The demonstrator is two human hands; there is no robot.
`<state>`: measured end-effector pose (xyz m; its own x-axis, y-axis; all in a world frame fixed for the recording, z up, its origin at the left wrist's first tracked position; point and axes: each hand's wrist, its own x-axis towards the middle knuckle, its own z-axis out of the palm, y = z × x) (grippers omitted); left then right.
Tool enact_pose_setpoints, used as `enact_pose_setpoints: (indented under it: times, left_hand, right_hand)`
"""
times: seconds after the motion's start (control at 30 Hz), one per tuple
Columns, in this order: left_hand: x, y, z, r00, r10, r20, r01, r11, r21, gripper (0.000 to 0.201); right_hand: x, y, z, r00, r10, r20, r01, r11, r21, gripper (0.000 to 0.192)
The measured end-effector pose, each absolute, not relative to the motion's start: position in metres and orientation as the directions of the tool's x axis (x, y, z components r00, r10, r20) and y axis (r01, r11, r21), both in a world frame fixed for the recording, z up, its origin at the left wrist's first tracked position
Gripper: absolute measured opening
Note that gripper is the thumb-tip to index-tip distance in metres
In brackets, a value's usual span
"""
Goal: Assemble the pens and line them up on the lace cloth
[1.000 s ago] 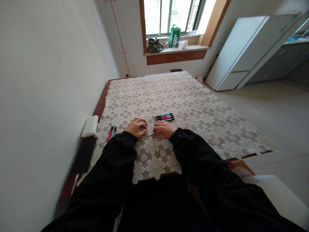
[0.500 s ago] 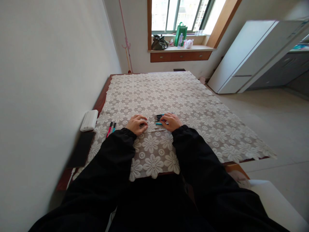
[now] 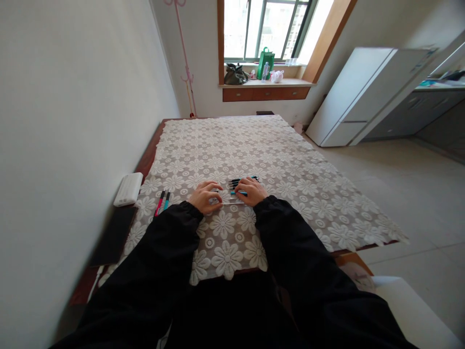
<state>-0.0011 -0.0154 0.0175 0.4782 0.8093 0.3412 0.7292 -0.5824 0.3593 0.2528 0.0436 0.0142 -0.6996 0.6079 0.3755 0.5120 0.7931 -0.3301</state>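
Pinching slim teal barrel over floral lace

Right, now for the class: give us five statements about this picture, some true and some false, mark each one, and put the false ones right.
1. The red pen and the teal pen lie to the left of the left hand. True.
2. A green bag stands on the window ledge. True.
3. The right hand is holding the green bag. False: the right hand is at a teal item, next to a group of pens.
4. The tablecloth is plain black. False: it has a pale flower pattern.
5. The white device lies on the left side, near the wall. True.
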Motion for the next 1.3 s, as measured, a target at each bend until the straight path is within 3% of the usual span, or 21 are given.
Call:
enact_pose_setpoints:
  times: [0.43, 0.67, 0.97, 1.3]
  left_hand:
    - [-0.001, -0.016, 0.018, 0.470, 0.811, 0.348, 0.726, -0.580, 0.370, 0.008]
    - [-0.001, -0.016, 0.019, 0.456, 0.822, 0.341, 0.740, -0.563, 0.368, 0.010]
    - [-0.001, -0.015, 0.018, 0.454, 0.808, 0.376, 0.723, -0.581, 0.375, 0.009]
    - [-0.002, -0.012, 0.014, 0.445, 0.793, 0.417, 0.711, -0.596, 0.373, 0.014]
  right_hand:
    - [0.254, 0.047, 0.012, -0.687, 0.674, 0.272, 0.604, 0.738, -0.301, 0.009]
    - [0.252, 0.040, 0.020, -0.654, 0.685, 0.321, 0.579, 0.726, -0.370, 0.017]
    - [0.243, 0.036, 0.015, -0.693, 0.710, 0.120, 0.663, 0.694, -0.280, 0.022]
    - [0.237, 0.031, 0.014, -0.709, 0.698, 0.103, 0.649, 0.703, -0.292, 0.019]
